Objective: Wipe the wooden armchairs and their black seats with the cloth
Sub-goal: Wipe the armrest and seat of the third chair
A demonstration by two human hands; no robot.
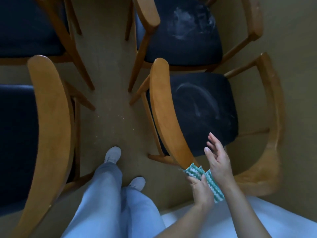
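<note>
Your left hand (200, 188) grips the one striped cloth (194, 171) at lower right, wrapped over an armrest's (169, 117) near end. Your right hand (217, 162) hovers beside it, fingers spread, holding nothing, above the smeared black seat (202, 110). This armchair (274, 103) is one of four crowding the carpet (109, 83).

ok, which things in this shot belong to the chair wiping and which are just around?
Job:
- striped cloth, gripped by left hand
- right hand, open beside it
- near right armchair's armrest, cloth at its end
- its smeared black seat
- far right seat, also smeared
- left armchairs

Just there:
- carpet
- white shoes
- jeans
</note>
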